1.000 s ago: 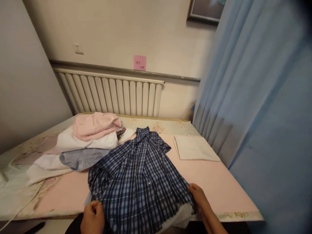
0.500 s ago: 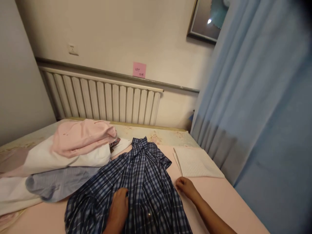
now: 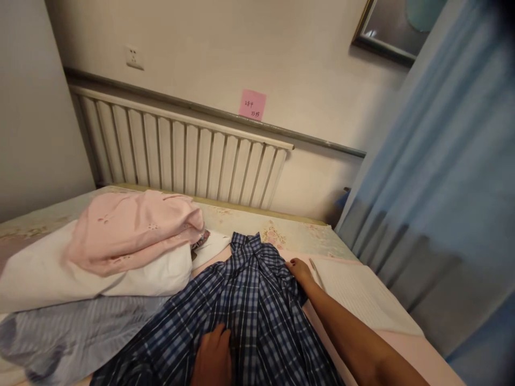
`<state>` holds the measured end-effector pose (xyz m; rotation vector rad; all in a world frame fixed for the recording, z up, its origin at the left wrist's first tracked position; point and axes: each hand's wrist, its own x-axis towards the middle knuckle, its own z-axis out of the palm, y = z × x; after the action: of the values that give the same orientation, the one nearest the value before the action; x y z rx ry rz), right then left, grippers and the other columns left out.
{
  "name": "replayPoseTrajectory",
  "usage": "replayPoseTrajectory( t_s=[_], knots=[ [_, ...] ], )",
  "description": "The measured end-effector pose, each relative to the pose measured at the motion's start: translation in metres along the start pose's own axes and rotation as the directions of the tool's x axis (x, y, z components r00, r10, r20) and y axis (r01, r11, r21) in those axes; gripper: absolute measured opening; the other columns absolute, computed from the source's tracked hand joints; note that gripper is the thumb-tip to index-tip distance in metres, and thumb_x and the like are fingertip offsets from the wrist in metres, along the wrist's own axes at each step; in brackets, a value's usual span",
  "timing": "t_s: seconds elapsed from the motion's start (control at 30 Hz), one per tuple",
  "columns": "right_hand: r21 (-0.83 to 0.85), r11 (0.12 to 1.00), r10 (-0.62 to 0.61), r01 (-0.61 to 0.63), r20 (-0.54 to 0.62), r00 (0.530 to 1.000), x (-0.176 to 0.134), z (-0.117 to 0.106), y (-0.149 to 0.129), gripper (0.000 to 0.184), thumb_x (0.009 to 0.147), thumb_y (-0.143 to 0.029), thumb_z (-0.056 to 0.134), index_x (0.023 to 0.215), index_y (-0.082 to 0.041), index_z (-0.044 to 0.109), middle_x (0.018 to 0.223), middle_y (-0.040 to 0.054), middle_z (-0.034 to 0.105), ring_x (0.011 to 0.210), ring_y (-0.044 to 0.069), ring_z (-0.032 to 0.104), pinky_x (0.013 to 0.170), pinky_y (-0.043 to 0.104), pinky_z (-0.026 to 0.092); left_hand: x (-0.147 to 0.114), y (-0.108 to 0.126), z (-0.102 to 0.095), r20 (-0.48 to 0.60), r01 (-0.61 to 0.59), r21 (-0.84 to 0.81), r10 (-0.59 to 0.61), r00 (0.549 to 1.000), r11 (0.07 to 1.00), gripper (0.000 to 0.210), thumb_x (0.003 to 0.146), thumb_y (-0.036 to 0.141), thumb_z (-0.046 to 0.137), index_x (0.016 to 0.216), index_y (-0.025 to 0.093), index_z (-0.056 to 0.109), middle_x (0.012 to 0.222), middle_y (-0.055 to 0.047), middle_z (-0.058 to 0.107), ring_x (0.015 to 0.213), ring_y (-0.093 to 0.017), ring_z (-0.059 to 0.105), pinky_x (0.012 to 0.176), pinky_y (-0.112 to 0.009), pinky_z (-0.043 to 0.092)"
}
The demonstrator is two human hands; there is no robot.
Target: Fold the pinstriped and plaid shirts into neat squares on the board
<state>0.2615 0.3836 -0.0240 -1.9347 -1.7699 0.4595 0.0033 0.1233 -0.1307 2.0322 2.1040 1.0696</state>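
Note:
A navy plaid short-sleeved shirt (image 3: pixel 257 300) lies front up on the bed, its collar pointing toward the wall. My left hand (image 3: pixel 213 354) rests on the lower front of it, fingers laid on the cloth and holding nothing. At the shirt's right sleeve edge, my right hand (image 3: pixel 300 271) is closed with fingertips pinching the fabric. Just right of that hand lies a folded white ribbed cloth (image 3: pixel 362 292).
To the left is a heap of clothes: a pink garment (image 3: pixel 137 228) on white cloth (image 3: pixel 148 279), with a grey-blue striped garment (image 3: pixel 92 327) below. A radiator (image 3: pixel 181 150) runs behind the bed. A blue curtain (image 3: pixel 434 214) hangs at the right.
My right hand has moved up along the shirt's side to its sleeve and taken hold of it. My left hand stays on the shirt front. The view has shifted a little.

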Motion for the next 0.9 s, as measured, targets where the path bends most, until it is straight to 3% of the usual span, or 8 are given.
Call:
replayPoseTrajectory(
  t_s=[0.13,0.23,0.4,0.53,0.63,0.77,0.83,0.9],
  knots=[
    [-0.002,1.0,0.008,-0.008,0.062,0.998,0.02,0.034,-0.037,0.025,0.072,-0.036,0.075,0.083,-0.014,0.069,0.086,0.0075,0.071,0.082,0.019,0.065,0.073,0.028,0.046,-0.001,-0.008,0.008,-0.01,-0.014,0.026,0.014,1.0,1.0,0.039,0.079,0.012,0.041,0.106,0.022,0.067,0.12,-0.011,0.066,0.105,-0.027,0.06,0.09,-0.046,0.049],
    [-0.021,0.999,0.043,-0.042,0.065,0.997,0.032,0.04,-0.055,0.027,0.084,-0.04,0.068,0.09,-0.014,0.066,0.089,0.0029,0.068,0.077,0.015,0.064,0.071,0.031,0.051,-0.001,-0.011,0.009,-0.012,-0.04,0.037,0.041,0.999,0.999,0.038,0.08,0.014,0.042,0.107,0.022,0.067,0.119,-0.01,0.067,0.105,-0.026,0.061,0.089,-0.044,0.05],
    [-0.132,0.968,0.189,-0.212,-0.164,0.968,0.049,-0.014,-0.036,0.031,0.095,-0.043,0.053,0.111,-0.018,0.062,0.114,0.0087,0.063,0.098,0.019,0.061,0.088,0.038,0.05,-0.001,-0.013,0.009,-0.006,-0.067,0.051,0.067,0.998,0.996,0.037,0.08,0.015,0.042,0.107,0.02,0.068,0.119,-0.011,0.067,0.103,-0.027,0.062,0.087,-0.044,0.051],
    [-0.218,0.935,0.22,-0.28,-0.262,0.94,0.039,-0.055,-0.01,0.031,0.093,-0.026,0.048,0.113,-0.007,0.062,0.106,0.0228,0.064,0.101,0.03,0.061,0.083,0.042,0.047,0.0,-0.014,0.01,-0.001,-0.075,0.048,0.075,0.997,0.996,0.035,0.081,0.017,0.045,0.108,0.022,0.068,0.119,-0.01,0.067,0.102,-0.027,0.062,0.085,-0.043,0.051],
    [-0.294,0.942,0.08,-0.16,-0.268,0.96,0.028,-0.056,-0.02,0.034,0.089,-0.015,0.043,0.116,-0.004,0.06,0.112,0.0266,0.061,0.11,0.035,0.056,0.087,0.042,0.042,0.0,-0.013,0.01,-0.021,-0.098,0.069,0.099,0.995,0.993,0.034,0.082,0.017,0.045,0.107,0.022,0.068,0.118,-0.01,0.068,0.102,-0.027,0.063,0.083,-0.042,0.052],
    [-0.347,0.92,-0.245,0.183,-0.141,0.959,0.019,-0.028,-0.077,0.038,0.091,-0.015,0.04,0.125,-0.011,0.055,0.123,0.0183,0.06,0.117,0.025,0.052,0.096,0.031,0.036,0.001,-0.011,0.006,-0.081,-0.141,0.111,0.151,0.985,0.984,0.032,0.082,0.016,0.045,0.105,0.02,0.067,0.115,-0.011,0.068,0.099,-0.026,0.063,0.081,-0.041,0.053],
    [-0.333,0.866,-0.398,0.373,-0.008,0.917,0.012,-0.005,-0.114,0.032,0.093,-0.02,0.041,0.119,-0.017,0.06,0.117,0.0101,0.065,0.11,0.02,0.056,0.094,0.026,0.038,0.001,-0.012,0.002,-0.085,-0.171,0.132,0.183,0.979,0.976,0.032,0.082,0.015,0.047,0.107,0.02,0.066,0.116,-0.009,0.068,0.099,-0.024,0.064,0.081,-0.038,0.053],
    [-0.295,0.789,-0.524,0.539,0.136,0.841,0.001,0.021,-0.149,0.026,0.094,-0.026,0.045,0.109,-0.023,0.065,0.111,0.0036,0.068,0.105,0.017,0.059,0.091,0.022,0.039,0.001,-0.013,0.0,-0.077,-0.203,0.15,0.216,0.973,0.968,0.032,0.083,0.015,0.049,0.11,0.022,0.065,0.116,-0.008,0.068,0.098,-0.022,0.064,0.079,-0.035,0.053]
  ],
)
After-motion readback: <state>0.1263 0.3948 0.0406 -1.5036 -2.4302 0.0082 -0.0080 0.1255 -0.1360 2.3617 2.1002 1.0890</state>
